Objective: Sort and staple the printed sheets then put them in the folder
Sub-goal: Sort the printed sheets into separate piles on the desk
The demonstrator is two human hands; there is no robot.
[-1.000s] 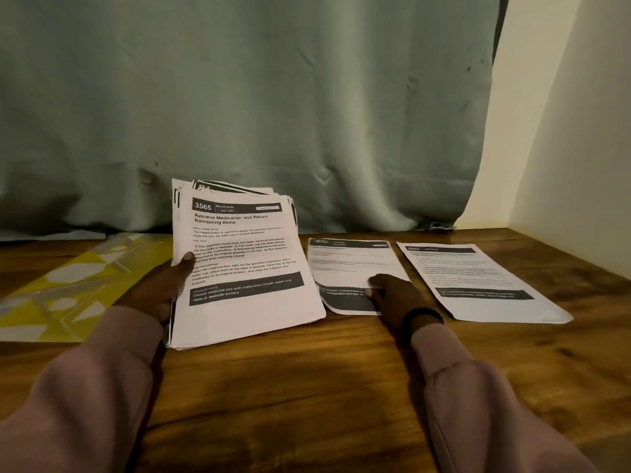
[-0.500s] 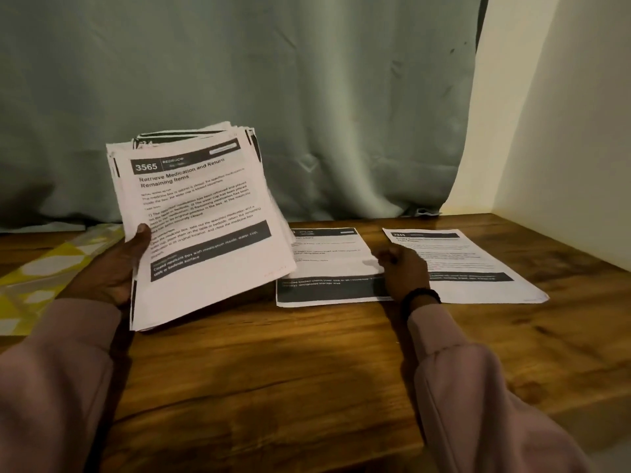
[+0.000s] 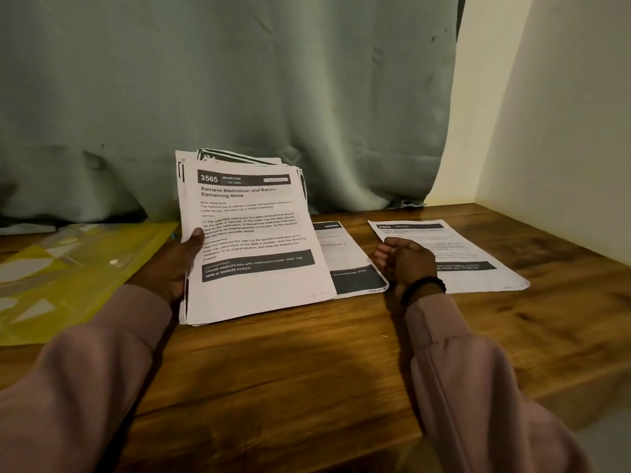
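Observation:
My left hand (image 3: pixel 177 264) grips a thick stack of printed sheets (image 3: pixel 252 240) by its left edge, thumb on the top page headed "3565". The stack is tilted up, and its lower edge is at the wooden table (image 3: pixel 307 370). Partly under the stack's right side, a single printed sheet (image 3: pixel 351 268) lies flat. Another printed sheet, headed "2945" (image 3: pixel 471 254), lies further right. My right hand (image 3: pixel 406 261) rests between these two sheets with its fingers loosely curled, holding nothing and overlapping the left edge of the right sheet. A yellow patterned folder (image 3: pixel 68 268) lies flat at the left.
A grey-green curtain (image 3: pixel 239 97) hangs along the back of the table. A pale wall (image 3: pixel 563 131) closes off the right side. Bare wood runs across the front of the table.
The stack, raised off the table half a second ago, has come back down and to the right. My right hand has left the middle sheet and moved right to the edge of the "2945" sheet.

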